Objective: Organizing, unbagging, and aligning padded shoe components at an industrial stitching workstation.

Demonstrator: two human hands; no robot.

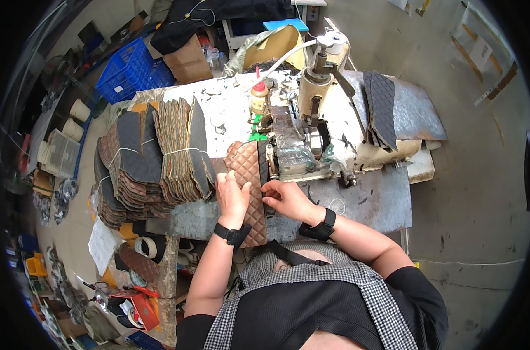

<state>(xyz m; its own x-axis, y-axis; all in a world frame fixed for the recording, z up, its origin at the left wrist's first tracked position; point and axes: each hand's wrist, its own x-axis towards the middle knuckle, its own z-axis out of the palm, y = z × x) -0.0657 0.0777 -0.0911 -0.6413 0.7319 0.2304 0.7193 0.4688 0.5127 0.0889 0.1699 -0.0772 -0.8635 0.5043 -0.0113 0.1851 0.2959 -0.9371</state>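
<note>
The brown quilted piece (255, 216) lies between your hands, its long axis running away from you along the machine's (294, 153) left side, your half-curled left hand (231, 198) overlapping its left edge, your loosely bent right hand (289, 200) by its right, whether either pinches it I cannot tell.

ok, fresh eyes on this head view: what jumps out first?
The brown quilted panel at centre, with the left hand on it and the right hand at its right edge. Then the bulky beige machine just beyond, right of centre. Third, the tied stacks of quilted pieces piled high on the left of the table.
</note>
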